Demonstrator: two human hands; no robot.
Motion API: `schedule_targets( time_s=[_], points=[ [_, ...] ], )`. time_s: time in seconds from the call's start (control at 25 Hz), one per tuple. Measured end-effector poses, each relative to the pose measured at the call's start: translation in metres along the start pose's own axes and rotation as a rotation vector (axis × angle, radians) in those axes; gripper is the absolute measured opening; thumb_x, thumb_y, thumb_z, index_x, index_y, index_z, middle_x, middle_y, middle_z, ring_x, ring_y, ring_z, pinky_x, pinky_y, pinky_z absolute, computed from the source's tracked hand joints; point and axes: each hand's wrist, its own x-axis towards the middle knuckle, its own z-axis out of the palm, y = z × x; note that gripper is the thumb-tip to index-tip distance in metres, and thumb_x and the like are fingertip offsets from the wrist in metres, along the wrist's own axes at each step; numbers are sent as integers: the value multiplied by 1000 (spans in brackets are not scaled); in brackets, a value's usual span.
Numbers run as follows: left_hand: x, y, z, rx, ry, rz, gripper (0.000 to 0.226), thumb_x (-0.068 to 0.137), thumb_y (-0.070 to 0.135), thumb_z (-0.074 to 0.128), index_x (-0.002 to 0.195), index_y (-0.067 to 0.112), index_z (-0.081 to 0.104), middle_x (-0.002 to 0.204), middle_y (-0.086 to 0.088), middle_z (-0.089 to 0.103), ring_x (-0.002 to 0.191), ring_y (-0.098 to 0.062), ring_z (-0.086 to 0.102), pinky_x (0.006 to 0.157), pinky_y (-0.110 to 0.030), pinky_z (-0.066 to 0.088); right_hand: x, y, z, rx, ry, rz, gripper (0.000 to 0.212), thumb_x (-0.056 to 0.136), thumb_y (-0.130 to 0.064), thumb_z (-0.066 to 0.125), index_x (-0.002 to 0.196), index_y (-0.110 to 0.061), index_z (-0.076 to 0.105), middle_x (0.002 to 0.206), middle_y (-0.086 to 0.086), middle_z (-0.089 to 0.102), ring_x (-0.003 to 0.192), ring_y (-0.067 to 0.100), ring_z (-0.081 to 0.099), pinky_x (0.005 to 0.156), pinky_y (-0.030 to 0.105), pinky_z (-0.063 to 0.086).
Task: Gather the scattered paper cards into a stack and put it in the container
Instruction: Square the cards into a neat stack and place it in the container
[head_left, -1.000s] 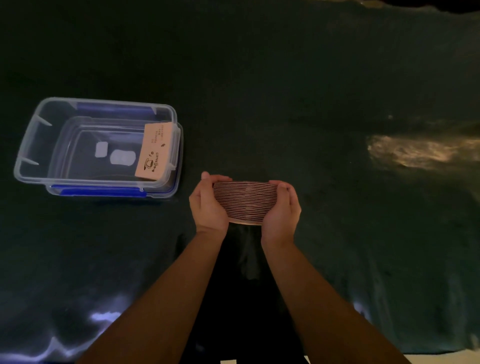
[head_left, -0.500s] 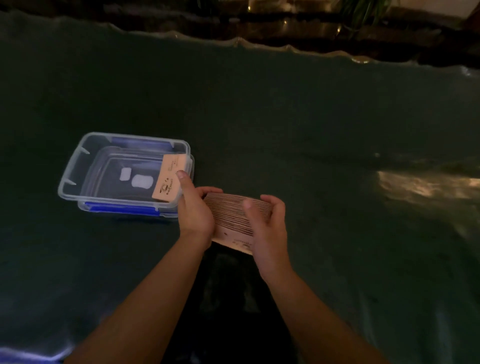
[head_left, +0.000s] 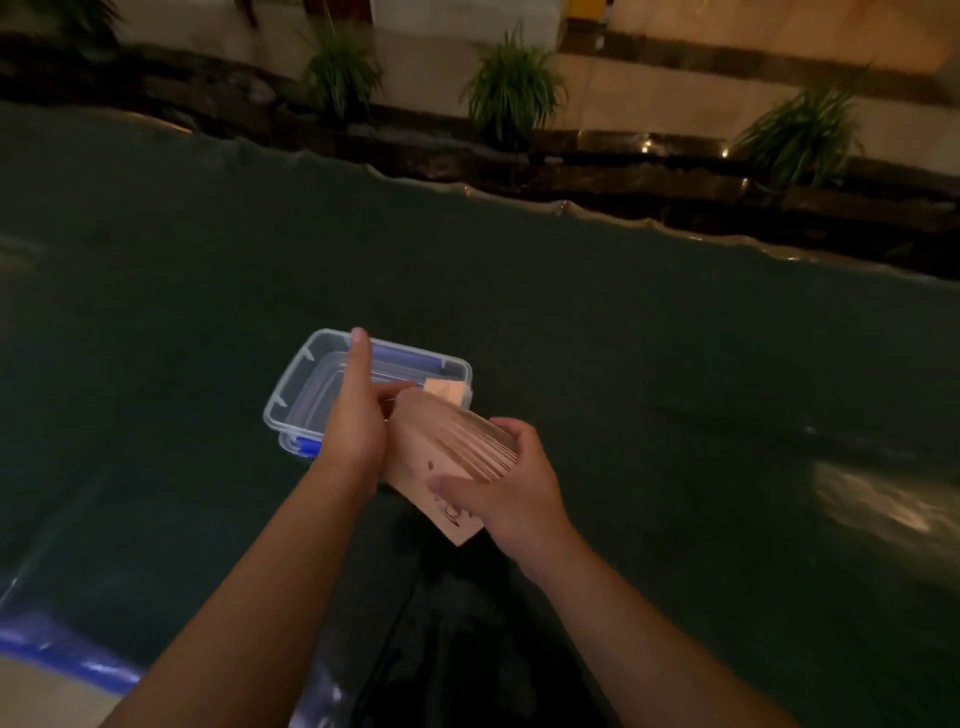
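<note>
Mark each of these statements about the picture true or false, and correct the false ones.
1. Both hands hold the stack of cards. True: the left hand and the right hand grip the stack from either side.
2. The stack lies flat in the container. False: it is held in the air, at the container's near right corner.
3. The container has a lid on. False: it is open on top.
4. One card leans at the container's right end. True: a single card shows there.
5. The table cover is white. False: the cover is dark green.
</note>
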Motion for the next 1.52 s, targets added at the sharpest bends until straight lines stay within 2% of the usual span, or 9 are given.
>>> schedule_targets(
  time_s=[0.12,0.24,0.36,0.52,0.64,0.8,0.92,1.24,1.52],
  points=[
    [7,4,-29,-183,-185,-21,103,51,87,78,124,15,75,116,-21,80,106,-38,79,93,-58,59,12,-16,32,302,4,126,88,51,-28,99,126,-38,56,119,3,75,92,22,82,72,40,68],
    [10,-7,-38,-321,-301,-107,62,68,56,86,120,23,79,117,-18,81,104,-36,80,81,-54,66,25,-28,76,410,24,126,90,48,-32,99,128,-33,59,115,7,81,93,23,83,78,45,68],
    [29,-2,-51,-381,-306,-178,48,73,52,81,114,25,82,111,-14,84,97,-31,82,69,-47,67,35,-36,108,218,75,83,76,55,-52,89,125,-41,59,115,-1,79,92,14,81,80,40,68],
    [63,20,-80,-272,-363,-181,46,92,54,68,120,20,82,119,-17,81,104,-33,81,82,-48,63,52,-43,148,-106,92,6,65,72,-77,60,127,-42,59,132,-2,65,114,16,69,97,45,60],
    [85,33,-94,-196,-403,-218,35,97,51,65,106,25,87,112,-14,84,96,-29,83,73,-42,65,64,-46,167,-98,39,46,40,86,-70,48,120,-52,58,126,-10,69,114,11,68,103,44,56],
    [114,52,-105,7,-486,-253,39,97,49,65,120,20,77,97,-10,86,81,-25,84,62,-34,65,72,-50,173,-113,-53,125,37,97,-61,41,134,-58,42,122,-24,62,108,-3,59,91,27,47],
    [135,57,-101,200,-525,-251,41,99,51,61,122,20,73,93,-9,86,82,-24,83,66,-36,63,80,-54,169,-147,-66,178,37,105,-57,38,142,-58,36,108,-32,56,95,-10,54,74,19,37],
    [168,30,-73,369,-481,-247,33,106,41,49,123,20,68,108,-15,78,97,-30,76,78,-42,60,115,-35,163,-179,23,278,42,110,-43,36,150,-35,48,97,-21,60,88,-4,56,70,21,39],
    [175,9,-63,537,-428,-239,31,106,41,50,122,20,66,113,-15,76,104,-32,74,98,-53,59,142,-22,171,-274,202,324,35,110,-30,46,142,-23,56,114,1,71,89,13,66,74,27,52]
  ],
)
